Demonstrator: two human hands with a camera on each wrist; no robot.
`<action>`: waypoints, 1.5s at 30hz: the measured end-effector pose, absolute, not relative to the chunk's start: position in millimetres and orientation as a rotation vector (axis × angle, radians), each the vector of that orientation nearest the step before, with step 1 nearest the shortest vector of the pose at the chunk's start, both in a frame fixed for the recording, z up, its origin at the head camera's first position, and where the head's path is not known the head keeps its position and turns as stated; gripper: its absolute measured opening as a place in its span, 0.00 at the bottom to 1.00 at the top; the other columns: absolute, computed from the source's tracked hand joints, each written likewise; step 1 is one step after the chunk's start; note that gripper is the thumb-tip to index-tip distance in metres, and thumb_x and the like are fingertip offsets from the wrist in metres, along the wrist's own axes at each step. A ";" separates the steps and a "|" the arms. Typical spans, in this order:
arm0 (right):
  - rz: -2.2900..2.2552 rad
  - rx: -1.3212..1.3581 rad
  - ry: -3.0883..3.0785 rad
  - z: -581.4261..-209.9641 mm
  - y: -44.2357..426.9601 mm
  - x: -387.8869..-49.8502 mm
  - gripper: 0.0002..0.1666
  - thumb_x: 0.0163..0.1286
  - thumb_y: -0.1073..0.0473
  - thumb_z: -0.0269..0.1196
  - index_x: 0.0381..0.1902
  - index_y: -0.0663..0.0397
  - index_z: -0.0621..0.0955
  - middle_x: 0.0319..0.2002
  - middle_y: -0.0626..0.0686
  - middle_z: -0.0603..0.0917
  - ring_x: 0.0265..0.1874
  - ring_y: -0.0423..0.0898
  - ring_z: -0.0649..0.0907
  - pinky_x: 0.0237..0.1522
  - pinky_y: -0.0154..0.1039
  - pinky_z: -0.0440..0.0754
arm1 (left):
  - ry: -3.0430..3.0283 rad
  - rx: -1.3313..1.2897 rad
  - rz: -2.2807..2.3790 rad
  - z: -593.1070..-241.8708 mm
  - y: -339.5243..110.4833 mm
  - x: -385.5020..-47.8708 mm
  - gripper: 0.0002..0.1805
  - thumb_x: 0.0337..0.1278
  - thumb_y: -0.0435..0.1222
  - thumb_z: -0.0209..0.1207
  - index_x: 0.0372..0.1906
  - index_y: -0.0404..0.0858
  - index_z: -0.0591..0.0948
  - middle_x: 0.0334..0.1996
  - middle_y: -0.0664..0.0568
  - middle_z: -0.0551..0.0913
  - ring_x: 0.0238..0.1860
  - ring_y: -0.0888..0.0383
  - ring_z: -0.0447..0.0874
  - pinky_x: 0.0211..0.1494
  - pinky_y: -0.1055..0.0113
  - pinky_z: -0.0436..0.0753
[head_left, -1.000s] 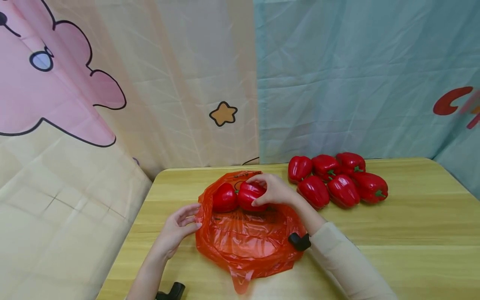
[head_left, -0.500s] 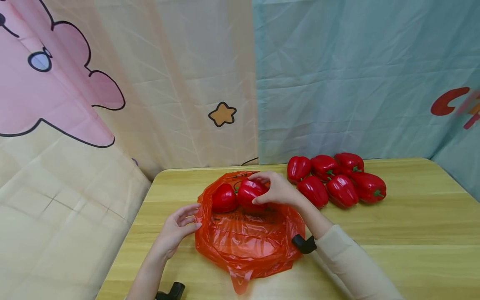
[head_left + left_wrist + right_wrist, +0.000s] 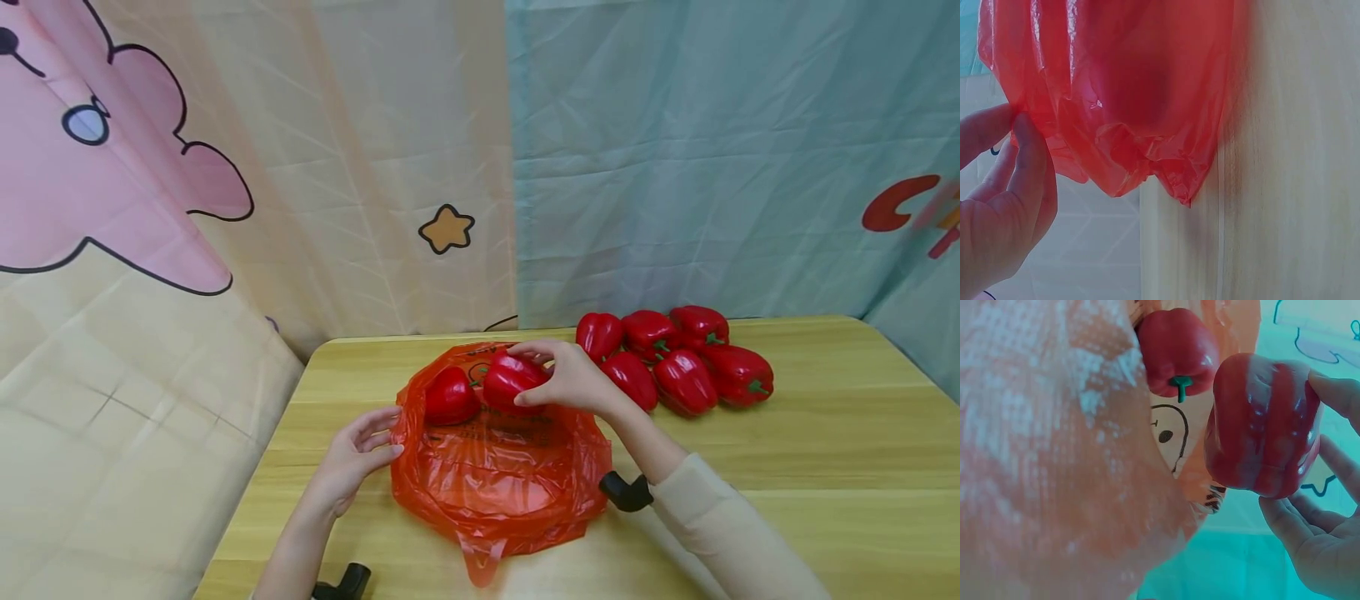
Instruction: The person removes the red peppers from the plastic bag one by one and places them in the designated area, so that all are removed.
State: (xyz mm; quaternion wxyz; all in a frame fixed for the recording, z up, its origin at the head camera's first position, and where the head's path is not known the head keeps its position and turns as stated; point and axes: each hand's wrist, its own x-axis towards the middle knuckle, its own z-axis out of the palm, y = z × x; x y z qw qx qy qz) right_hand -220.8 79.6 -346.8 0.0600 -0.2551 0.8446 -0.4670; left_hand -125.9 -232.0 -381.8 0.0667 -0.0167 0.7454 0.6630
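Note:
An orange-red plastic bag lies on the table with its mouth spread. Inside its left part rests a red bell pepper with a green stem. My right hand grips a second red bell pepper over the back of the bag's mouth, beside the first one. In the right wrist view the held pepper sits between thumb and fingers. At the bag's left side, my left hand holds the rim; the left wrist view shows fingers pinching the plastic.
Several more red bell peppers lie grouped on the table's back right, near my right forearm. The wooden table ends at a printed curtain behind. Black wrist mounts show on both arms.
My right hand has shifted slightly right and up with the pepper, widening the gap to the pepper in the bag. The left hand has kept its place at the rim.

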 end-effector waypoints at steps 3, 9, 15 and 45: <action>-1.409 -0.763 2.569 -344.7 84.1 -218.4 0.35 0.45 0.54 0.74 0.55 0.51 0.78 0.48 0.54 0.80 0.45 0.54 0.77 0.38 0.44 0.82 | 2.248 -0.054 1.994 -381.5 -231.8 -125.7 0.29 0.52 0.22 0.58 0.62 0.28 0.67 0.57 0.36 0.71 0.51 0.50 0.76 0.47 0.67 0.80; -1.408 -0.741 2.583 -339.6 96.0 -214.1 0.36 0.45 0.54 0.75 0.55 0.50 0.78 0.48 0.54 0.80 0.44 0.53 0.78 0.37 0.43 0.82 | 2.246 -0.053 2.000 -381.7 -232.1 -125.7 0.29 0.52 0.21 0.58 0.62 0.28 0.67 0.57 0.36 0.71 0.51 0.50 0.76 0.47 0.67 0.80; -1.422 -0.732 2.604 -333.7 115.2 -208.8 0.37 0.46 0.54 0.75 0.56 0.51 0.77 0.49 0.54 0.79 0.47 0.53 0.77 0.40 0.46 0.81 | 2.251 -0.039 1.996 -382.0 -232.3 -125.6 0.29 0.52 0.22 0.58 0.62 0.27 0.67 0.57 0.35 0.71 0.51 0.49 0.75 0.47 0.67 0.80; -1.262 -0.573 2.862 -334.1 217.4 -160.0 0.38 0.46 0.55 0.76 0.56 0.57 0.75 0.52 0.61 0.76 0.47 0.60 0.76 0.35 0.42 0.83 | 2.261 -0.033 1.979 -383.1 -233.9 -126.5 0.29 0.52 0.22 0.58 0.62 0.27 0.67 0.57 0.35 0.70 0.51 0.50 0.76 0.47 0.67 0.80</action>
